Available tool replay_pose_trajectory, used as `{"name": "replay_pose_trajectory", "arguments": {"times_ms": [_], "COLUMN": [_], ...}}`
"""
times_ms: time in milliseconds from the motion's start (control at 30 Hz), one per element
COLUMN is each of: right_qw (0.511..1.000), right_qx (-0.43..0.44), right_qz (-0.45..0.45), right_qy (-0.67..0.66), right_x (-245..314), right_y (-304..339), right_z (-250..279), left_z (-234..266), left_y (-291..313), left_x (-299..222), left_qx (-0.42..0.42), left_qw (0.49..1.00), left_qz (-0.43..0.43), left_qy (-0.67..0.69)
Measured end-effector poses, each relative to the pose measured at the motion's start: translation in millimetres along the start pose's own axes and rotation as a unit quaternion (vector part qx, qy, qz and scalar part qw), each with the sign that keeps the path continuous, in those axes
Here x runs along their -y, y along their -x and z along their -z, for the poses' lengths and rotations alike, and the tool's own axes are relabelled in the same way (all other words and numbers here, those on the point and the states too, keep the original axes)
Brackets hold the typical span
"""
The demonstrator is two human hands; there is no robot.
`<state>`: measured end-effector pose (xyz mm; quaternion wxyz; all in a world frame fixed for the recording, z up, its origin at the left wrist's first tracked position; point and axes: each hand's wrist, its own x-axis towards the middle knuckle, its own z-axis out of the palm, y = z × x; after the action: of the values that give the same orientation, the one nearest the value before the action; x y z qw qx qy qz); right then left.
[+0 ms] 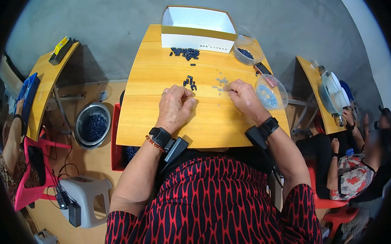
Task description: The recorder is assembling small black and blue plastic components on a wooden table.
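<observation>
My left hand (pixel 175 107) rests on the wooden table (pixel 160 133) with its fingers curled in and the thumb against the forefinger. What it pinches, if anything, is too small to make out. Just beyond its fingertips lie several short black cylinders (pixel 189 83). My right hand (pixel 247 99) has thumb and forefinger together at the edge of a scatter of tiny silvery pieces (pixel 220 84). Anything between those fingers is too small to name. Farther off, a larger heap of black cylinders (pixel 187 53) lies before a white box (pixel 194 42) with gold-coloured edges.
Clear plastic bowls hold black pieces (pixel 245 53) and small silvery pieces (pixel 266 96) along the table's right side, with a dark handheld device (pixel 262 68) between them. A metal basin (pixel 93 123) of dark pieces stands on the floor at left. Other people sit at side tables.
</observation>
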<state>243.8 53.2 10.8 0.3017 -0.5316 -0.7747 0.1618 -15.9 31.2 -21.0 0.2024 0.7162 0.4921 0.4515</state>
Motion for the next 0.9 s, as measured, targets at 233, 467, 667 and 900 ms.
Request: {"name": "replay_pose_trajectory", "arguments": {"times_ms": [233, 467, 667, 900], "right_qw": [0.999, 0.999, 0.997, 0.999], "right_qx": [0.001, -0.001, 0.033, 0.009], "right_qz": [0.015, 0.029, 0.002, -0.004], "right_qy": [0.037, 0.020, 0.076, 0.032], "right_x": [-1, -1, 3, 9], "right_y": [-3, -4, -6, -1], "right_z": [-2, 1, 2, 10], "left_z": [-1, -1, -1, -1], "left_y": [-1, -1, 0, 0], "left_x": [2, 3, 3, 2], "left_qx": [0.002, -0.003, 0.001, 0.000], "left_qw": [1.000, 1.000, 1.000, 1.000], "left_qz": [0.006, -0.005, 0.008, 0.007], "left_qy": [-0.001, -0.006, 0.003, 0.002]}}
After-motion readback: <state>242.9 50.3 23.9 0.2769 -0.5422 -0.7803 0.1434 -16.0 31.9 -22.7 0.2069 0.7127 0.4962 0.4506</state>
